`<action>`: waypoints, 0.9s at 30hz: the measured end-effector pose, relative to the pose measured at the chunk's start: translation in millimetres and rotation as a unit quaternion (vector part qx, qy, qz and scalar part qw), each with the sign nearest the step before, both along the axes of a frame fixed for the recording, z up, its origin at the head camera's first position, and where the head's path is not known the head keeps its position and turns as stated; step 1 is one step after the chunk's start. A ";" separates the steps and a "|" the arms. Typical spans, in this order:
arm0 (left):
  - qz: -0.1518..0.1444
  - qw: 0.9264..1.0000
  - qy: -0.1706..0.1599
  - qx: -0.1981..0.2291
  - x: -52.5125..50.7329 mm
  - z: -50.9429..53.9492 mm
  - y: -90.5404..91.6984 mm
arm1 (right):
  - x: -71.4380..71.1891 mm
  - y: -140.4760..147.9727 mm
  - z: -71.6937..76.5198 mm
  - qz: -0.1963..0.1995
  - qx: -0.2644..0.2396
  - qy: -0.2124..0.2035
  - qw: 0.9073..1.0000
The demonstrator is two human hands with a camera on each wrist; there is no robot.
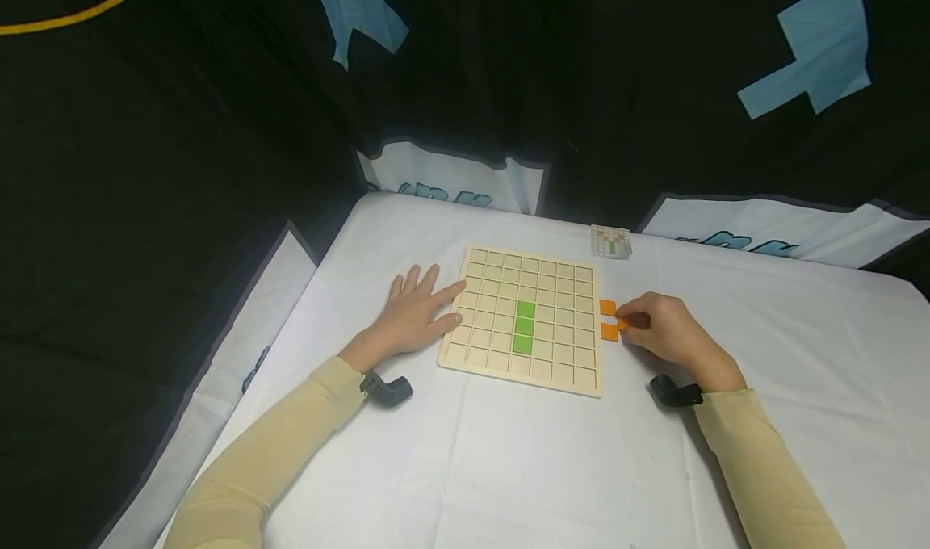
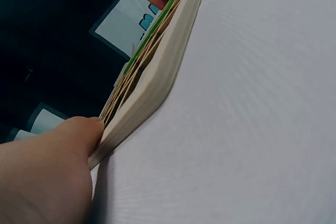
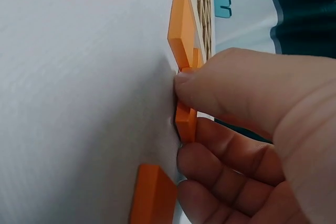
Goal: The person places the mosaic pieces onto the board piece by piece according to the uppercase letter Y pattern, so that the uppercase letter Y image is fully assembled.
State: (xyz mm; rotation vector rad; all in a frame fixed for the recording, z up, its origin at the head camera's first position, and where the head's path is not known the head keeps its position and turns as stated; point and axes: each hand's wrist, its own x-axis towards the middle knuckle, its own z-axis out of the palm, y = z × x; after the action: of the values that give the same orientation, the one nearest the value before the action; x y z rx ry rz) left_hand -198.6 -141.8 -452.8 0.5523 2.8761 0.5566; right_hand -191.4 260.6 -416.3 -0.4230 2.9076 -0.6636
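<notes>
The right hand (image 1: 664, 328) pinched an orange tile (image 1: 622, 323) between thumb and fingers, just off the right edge of the wooden grid board (image 1: 563, 335); two loose orange tiles (image 1: 608, 308) lay beside that edge. The left hand (image 1: 412, 315), fingers spread wide, touched the board's left edge. Three green tiles (image 1: 524, 326) formed a column on the board, and a small printed card (image 1: 610, 243) lay near its far right corner.

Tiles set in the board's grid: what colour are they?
Green: all three tiles on the board. They show best in the head view.
</notes>
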 end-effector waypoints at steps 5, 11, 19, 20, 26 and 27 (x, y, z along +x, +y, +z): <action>0.000 1.000 0.000 -0.001 -0.2 0.3 0.7 | 0.5 0.7 0.0 -0.004 0.002 0.001 1.000; -0.001 1.000 0.002 -0.001 -0.2 -0.2 1.0 | 0.3 1.3 -0.4 -0.006 0.003 0.001 1.000; 0.001 1.000 0.005 -0.002 0.2 -0.5 0.3 | 0.1 0.5 0.1 -0.005 -0.001 0.002 1.000; 0.001 1.000 0.006 -0.002 -0.1 -0.8 0.3 | 0.2 0.2 0.6 -0.005 -0.002 0.002 1.000; 0.000 1.000 0.009 -0.003 -0.3 -1.8 0.0 | 0.0 -0.2 1.6 -0.008 0.000 0.002 1.000; 0.000 1.000 0.009 -0.003 -0.1 -1.7 0.1 | -0.2 -0.2 1.8 -0.010 0.002 0.001 1.000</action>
State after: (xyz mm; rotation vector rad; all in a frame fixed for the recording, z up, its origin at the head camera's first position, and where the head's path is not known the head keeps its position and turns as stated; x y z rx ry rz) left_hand -198.7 -141.7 -454.5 0.5608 2.8940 0.5463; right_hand -191.7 260.4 -414.6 -0.3935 2.9178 -0.6595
